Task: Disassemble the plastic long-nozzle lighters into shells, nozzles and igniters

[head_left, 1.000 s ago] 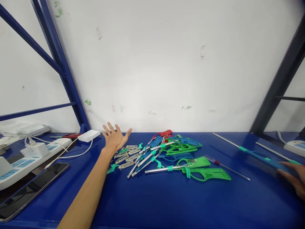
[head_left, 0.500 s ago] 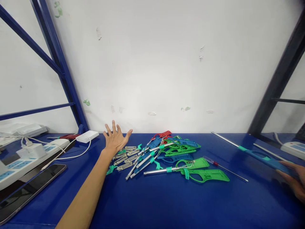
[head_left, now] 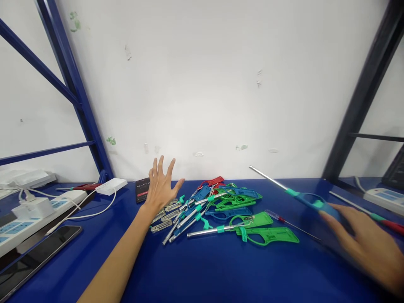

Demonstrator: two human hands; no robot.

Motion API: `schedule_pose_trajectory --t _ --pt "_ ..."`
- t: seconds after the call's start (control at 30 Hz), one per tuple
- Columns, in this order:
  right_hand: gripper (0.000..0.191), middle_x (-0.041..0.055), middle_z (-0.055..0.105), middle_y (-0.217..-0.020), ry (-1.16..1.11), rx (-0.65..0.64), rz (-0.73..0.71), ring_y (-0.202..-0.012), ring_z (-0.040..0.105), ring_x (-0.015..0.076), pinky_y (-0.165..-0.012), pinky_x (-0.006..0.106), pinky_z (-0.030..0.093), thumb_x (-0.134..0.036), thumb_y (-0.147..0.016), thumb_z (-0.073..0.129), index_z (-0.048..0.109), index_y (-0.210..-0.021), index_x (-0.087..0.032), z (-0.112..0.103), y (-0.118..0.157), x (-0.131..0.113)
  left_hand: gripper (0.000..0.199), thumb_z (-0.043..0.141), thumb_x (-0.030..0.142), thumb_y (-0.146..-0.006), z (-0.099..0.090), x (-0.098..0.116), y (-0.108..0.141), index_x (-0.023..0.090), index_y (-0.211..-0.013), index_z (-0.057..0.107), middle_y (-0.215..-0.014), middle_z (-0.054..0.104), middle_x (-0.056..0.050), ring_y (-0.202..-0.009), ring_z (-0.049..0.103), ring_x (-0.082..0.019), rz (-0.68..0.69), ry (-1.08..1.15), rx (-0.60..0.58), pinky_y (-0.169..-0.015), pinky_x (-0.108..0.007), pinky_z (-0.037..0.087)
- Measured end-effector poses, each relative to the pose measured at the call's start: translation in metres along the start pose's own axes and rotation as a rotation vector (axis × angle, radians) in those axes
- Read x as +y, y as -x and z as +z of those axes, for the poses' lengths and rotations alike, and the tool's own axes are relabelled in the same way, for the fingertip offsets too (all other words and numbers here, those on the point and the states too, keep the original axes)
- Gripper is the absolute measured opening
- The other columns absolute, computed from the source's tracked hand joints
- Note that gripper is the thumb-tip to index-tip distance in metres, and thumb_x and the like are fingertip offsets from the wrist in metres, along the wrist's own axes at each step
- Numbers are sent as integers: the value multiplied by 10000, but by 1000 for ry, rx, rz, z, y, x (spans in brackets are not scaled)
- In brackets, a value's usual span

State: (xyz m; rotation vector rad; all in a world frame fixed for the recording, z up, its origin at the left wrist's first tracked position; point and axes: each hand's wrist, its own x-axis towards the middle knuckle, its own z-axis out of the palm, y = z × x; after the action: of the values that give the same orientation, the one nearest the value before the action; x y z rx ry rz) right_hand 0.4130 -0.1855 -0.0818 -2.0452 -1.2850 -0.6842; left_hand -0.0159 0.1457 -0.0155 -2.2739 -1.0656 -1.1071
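My left hand (head_left: pixel 160 187) has its fingers spread and holds nothing, above the left end of a pile of parts. Partly behind it lies a dark phone (head_left: pixel 142 191) with a timer display. My right hand (head_left: pixel 362 240), slightly blurred, grips a blue lighter (head_left: pixel 315 202) whose metal tube points up and left. Between the hands are green casing halves (head_left: pixel 273 235), blue casing halves (head_left: pixel 244 192), a red casing (head_left: pixel 217 181), metal tubes (head_left: pixel 202 232) and small clear parts (head_left: pixel 161 226). A thin screwdriver (head_left: pixel 284 219) lies right of the pile.
On the left are a power strip (head_left: pixel 67 200), a white box (head_left: pixel 112 186) with a cable and a large phone (head_left: pixel 41 261). At right, a red-handled lighter (head_left: pixel 391 225) and another strip (head_left: pixel 386 200) lie behind my right hand. Shelf posts flank the white wall (head_left: pixel 195 84).
My right hand has come further into view from the right, bringing the blue lighter left. My left hand has shifted slightly right, still spread, and the timer phone behind it shows more. The view has shifted slightly.
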Motion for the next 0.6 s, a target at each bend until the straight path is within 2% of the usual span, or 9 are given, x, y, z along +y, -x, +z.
schedule_pose_trajectory --t 0.07,0.17,0.33,0.47,0.6 --pt "473 160 751 -1172 -64 -43 -58 -1063 740 342 -947 474 584 -641 -1043 426 646 -1223 -263 3 -6 -32 754 548 526 -1033 -5 8 0 207 -1663 283 -1740 170 -223 -1605 144 -474 106 33 60 -1215 -665 277" --pt "524 111 741 -1168 -137 -82 -145 -1075 724 330 -920 475 585 -680 -1036 421 658 -1231 -255 8 -16 -71 763 518 494 -1020 -11 23 0 207 -1672 243 -1692 258 -254 -1584 205 -480 295 78 148 -1181 -647 308" --pt "531 101 727 -1144 -195 -165 -254 -1065 718 309 -896 453 584 -671 -1051 427 675 -1269 -255 6 -26 -110 739 609 405 -964 -20 61 4 191 -1623 351 -1573 455 -242 -1512 351 -453 577 130 235 -1150 -626 354" --pt "496 107 728 -1178 -236 -244 -315 -1064 727 291 -890 429 586 -626 -1076 415 659 -1297 -255 0 -30 -136 619 623 324 -974 -22 93 10 151 -1548 473 -1475 578 -206 -1418 490 -385 718 138 212 -1129 -570 431" --pt "475 94 753 -1153 -268 -333 -349 -1007 745 267 -877 419 583 -595 -1104 369 657 -1264 -253 -2 -30 -155 413 665 363 -1030 -11 110 18 168 -1388 601 -1306 667 -119 -1140 679 -277 773 104 134 -952 -480 587"
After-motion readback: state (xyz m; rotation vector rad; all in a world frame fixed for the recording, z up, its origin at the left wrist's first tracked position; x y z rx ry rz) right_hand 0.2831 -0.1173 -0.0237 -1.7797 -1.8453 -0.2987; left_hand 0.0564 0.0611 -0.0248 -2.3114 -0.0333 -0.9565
